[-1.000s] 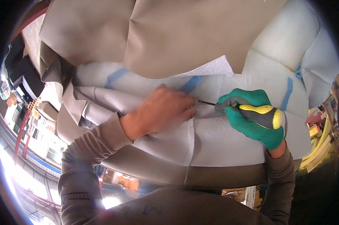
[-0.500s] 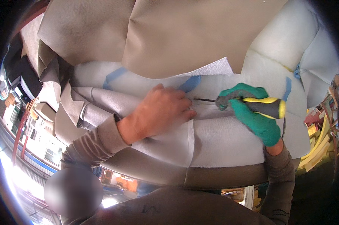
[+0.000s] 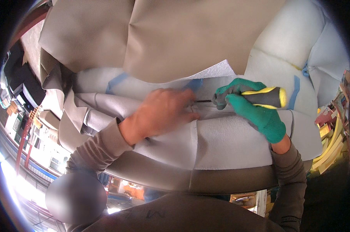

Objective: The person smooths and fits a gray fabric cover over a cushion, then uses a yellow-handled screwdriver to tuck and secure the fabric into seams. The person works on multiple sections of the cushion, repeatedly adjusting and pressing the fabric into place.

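Observation:
My right hand [image 3: 252, 108], in a green and grey glove, is closed round a screwdriver [image 3: 271, 97] with a black and yellow handle. Its dark shaft points left, and the tip is hidden at my bare left hand [image 3: 157, 114]. Motion blurs the left fingers; they are bent over a seam in the pale fabric backing [image 3: 229, 143], and whether they grip it cannot be made out. Beneath lies a white padded form [image 3: 275, 73] with blue strips [image 3: 115, 82] on it. A brown leather-like cover [image 3: 190, 38] drapes over its far part.
Folds of brown cover [image 3: 68, 104] bunch at the left. The cover's brown edge [image 3: 233, 178] runs along the near side. Yellow foam strips [image 3: 328, 154] are heaped at the right, and a red metal post [image 3: 24, 135] shows at the far left.
The screwdriver and my right hand have shifted left and slightly up, bringing the shaft against my left fingers. My left hand has stayed near the seam, its fingers moving a little.

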`<state>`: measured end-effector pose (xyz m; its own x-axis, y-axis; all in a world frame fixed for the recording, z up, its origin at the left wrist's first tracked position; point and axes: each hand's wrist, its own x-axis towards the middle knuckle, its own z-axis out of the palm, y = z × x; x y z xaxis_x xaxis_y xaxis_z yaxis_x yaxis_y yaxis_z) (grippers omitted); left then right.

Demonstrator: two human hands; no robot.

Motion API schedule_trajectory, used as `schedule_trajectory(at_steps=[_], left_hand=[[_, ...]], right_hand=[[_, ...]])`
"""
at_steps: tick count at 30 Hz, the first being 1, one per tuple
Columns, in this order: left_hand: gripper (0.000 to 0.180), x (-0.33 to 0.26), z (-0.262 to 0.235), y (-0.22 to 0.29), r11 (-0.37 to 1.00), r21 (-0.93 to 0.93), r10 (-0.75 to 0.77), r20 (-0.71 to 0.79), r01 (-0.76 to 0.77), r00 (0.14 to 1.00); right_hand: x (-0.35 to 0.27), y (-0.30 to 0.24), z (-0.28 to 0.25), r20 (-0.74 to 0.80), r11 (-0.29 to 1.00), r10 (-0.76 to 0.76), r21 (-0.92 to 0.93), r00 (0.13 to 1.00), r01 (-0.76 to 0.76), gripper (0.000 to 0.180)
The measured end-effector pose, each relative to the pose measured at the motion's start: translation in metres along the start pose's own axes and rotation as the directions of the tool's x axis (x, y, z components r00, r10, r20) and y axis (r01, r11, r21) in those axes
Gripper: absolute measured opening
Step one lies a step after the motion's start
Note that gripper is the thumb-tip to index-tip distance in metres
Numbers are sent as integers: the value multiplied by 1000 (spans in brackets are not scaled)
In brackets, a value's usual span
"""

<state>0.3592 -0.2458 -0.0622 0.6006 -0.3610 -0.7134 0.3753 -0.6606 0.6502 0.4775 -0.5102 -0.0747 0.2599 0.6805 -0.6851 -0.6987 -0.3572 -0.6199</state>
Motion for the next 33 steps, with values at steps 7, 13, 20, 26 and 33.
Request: schedule_trajectory(at_steps=[7,13,20,26,33], left_hand=[[33,1,9,-11,993,-3,121,-7,-121,993],[32,5,5,-11,980,9,198,-11,-198,980],[30,13,16,-20,931,132,345,-5,-341,939],[33,22,14,-28,895,232,389,16,-382,921],[32,9,8,-19,923,252,320,-83,-291,944]], right_hand=[[-14,-27,-2,-32,972,-66,-228,997,57,8],[-13,-19,-7,-95,998,-49,-53,994,44,12],[-19,-29,-10,-9,982,84,-171,996,-84,15],[-20,-25,1,54,863,-201,-462,978,203,19],[-25,-42,-15,46,936,-49,-345,998,62,17]])
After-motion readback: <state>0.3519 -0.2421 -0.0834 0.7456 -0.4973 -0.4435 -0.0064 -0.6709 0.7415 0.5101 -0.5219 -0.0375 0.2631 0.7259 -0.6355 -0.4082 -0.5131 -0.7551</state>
